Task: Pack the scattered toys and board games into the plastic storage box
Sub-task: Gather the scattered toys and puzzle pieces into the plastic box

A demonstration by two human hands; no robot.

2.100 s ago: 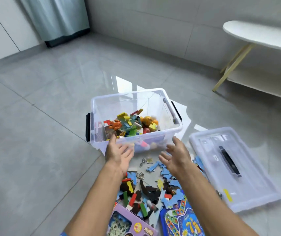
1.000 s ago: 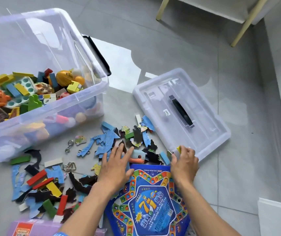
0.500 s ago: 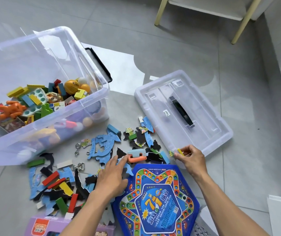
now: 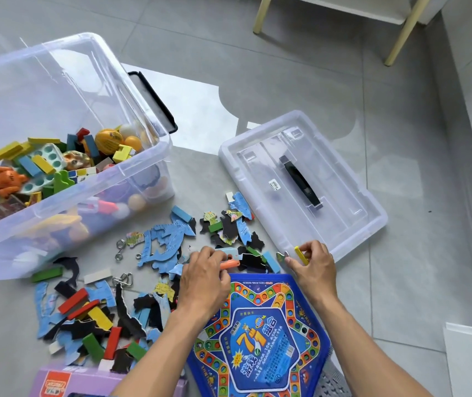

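The clear plastic storage box (image 4: 131,164) stands at the left, partly filled with coloured blocks, balls and an orange figure. Puzzle pieces and wooden blocks (image 4: 91,310) lie scattered on the floor in front of it. My left hand (image 4: 204,279) curls its fingers round an orange piece (image 4: 230,264) among blue puzzle pieces (image 4: 166,242). My right hand (image 4: 313,265) pinches a small yellow block (image 4: 300,255) by the lid's near corner. A blue hexagonal board game (image 4: 260,336) lies under both wrists.
The box's clear lid (image 4: 343,179) with a black handle lies flat on the floor at the right. A purple game box (image 4: 80,382) sits at the bottom left. Metal ring puzzles (image 4: 120,249) lie near the storage box. Table legs (image 4: 401,30) stand at the back.
My left hand slid forward off the board game and closed on the orange piece. My right hand lifted the yellow block slightly beside the lid.
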